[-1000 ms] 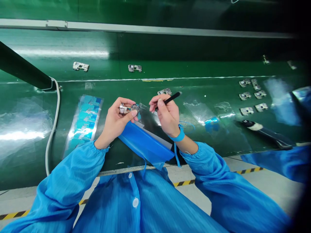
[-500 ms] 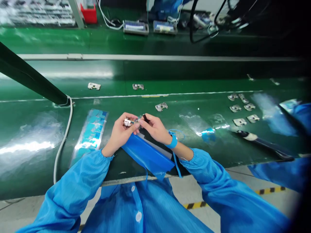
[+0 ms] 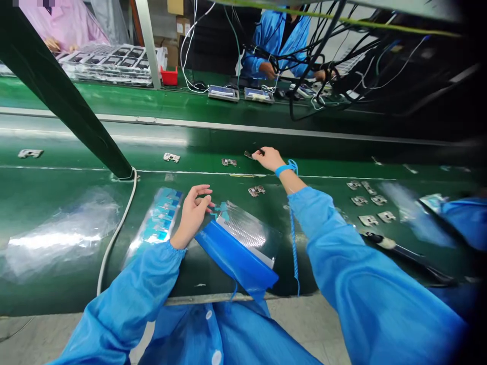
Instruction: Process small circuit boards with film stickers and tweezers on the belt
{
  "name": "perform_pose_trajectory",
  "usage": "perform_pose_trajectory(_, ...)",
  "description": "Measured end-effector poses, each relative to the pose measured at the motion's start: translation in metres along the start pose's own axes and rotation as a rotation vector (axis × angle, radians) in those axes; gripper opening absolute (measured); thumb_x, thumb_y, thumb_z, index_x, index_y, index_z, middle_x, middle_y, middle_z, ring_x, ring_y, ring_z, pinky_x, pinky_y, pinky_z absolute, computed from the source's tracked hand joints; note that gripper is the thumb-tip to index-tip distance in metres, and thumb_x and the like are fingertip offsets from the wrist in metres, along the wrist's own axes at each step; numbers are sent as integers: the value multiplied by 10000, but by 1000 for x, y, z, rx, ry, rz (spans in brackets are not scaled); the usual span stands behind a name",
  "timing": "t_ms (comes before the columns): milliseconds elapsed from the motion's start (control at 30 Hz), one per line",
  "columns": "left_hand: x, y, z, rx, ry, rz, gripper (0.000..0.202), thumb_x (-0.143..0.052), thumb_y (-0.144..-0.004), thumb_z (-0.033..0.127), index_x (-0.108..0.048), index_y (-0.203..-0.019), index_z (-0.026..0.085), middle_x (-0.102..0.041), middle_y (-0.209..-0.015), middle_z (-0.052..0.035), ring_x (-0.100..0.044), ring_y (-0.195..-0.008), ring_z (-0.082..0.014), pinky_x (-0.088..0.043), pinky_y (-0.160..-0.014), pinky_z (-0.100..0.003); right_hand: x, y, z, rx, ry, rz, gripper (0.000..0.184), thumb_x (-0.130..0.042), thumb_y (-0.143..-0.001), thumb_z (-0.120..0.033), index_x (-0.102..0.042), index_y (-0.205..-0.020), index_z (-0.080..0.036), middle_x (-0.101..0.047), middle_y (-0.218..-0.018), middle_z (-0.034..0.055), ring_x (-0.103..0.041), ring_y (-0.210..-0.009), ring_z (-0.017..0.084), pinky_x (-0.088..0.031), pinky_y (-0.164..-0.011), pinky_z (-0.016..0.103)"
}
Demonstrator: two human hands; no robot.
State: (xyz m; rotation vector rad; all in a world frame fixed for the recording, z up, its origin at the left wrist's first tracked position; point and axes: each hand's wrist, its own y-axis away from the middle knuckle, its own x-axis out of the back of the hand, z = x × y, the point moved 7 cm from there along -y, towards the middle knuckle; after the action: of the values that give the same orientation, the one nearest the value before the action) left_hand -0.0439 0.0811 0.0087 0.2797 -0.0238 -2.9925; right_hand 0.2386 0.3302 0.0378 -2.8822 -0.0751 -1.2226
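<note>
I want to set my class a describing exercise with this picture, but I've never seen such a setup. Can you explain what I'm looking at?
There is no machine here. A camera worn on a person's head looks down at their own two bare hands, in blue sleeves. In front runs a green belt with small metal parts lying on it. The right hand, wearing a blue wrist strap, reaches far out and touches a small dark piece on the belt; whether it grips it is unclear. The left hand is open, fingertips by a teal sticker on a clear sheet over a blue folder. Beside it lies a strip of blue stickers. Other people work across the belt.
</note>
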Motion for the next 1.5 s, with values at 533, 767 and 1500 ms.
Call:
perform_pose_trajectory(533, -20, 2, -12, 13, 207, -121, 518, -719, -1072, 510, -653, -1544, 307, -576, -1718, -75, -639, -1500, -275, -605, -1143, -375, -109, 141, -88, 280, -577, -534, 618, -986, -684, -608, -568, -907, -211, -640, -901, -17, -620, -822, 161, -542, -830, 321)
perform_pose_trajectory(767, -8, 0, -5, -9, 128, -59, 432, -697, -1091, 493, -610, -1388, 191, -828, -1197, -105, -795, -1050, -177, -639, -958, -317, -71, 201, -66, 343, -320, -155, 436, -636, -1087, -580, -825, -1085, -187, -663, -954, 59, -617, -940, 225, -487, -866, 382)
perform_pose_trajectory(1500, -10, 6, -15, 445, -442, -641, 257, -784, -1014, 348, -603, -1019, 166, -774, -704, -24, -709, -578, -137, -551, -529, -219, -103, 237, -2, -89, -760, -203, 592, -889, -848, -732, -789, -904, -152, -749, -700, 41, -706, -557, 132, -597, -491, 228)
